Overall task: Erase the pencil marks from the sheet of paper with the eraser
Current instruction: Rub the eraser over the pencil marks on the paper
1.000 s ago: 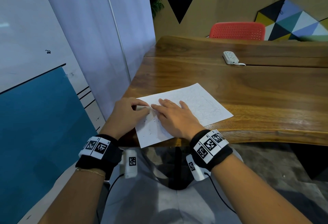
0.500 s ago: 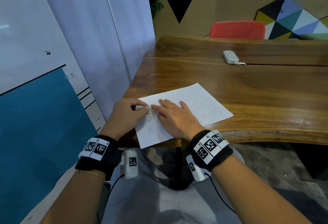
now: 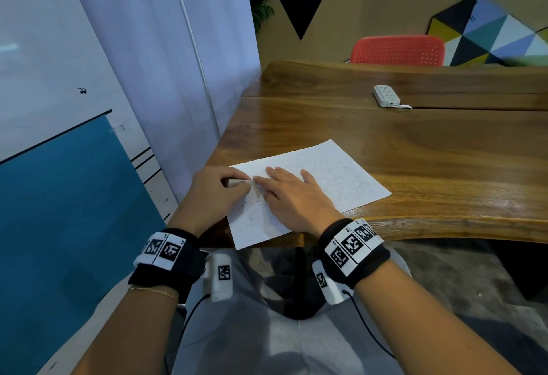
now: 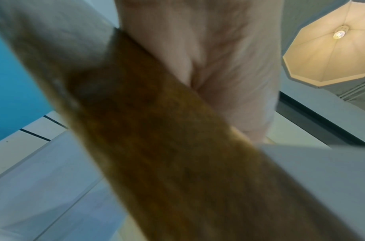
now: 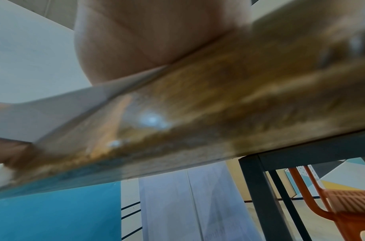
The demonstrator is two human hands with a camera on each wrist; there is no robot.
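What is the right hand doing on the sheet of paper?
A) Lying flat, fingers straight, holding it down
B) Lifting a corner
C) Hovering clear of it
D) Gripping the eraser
A: the right hand lies flat on the paper, while the left hand pinches the eraser.

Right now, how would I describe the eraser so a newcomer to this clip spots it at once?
Start at the wooden table, then find the sheet of paper at its near left corner. At the sheet's left edge the left hand pinches the eraser, a small pale block mostly hidden by the fingers. It is the only thing either of the hands grips; the right hand lies flat on the paper.
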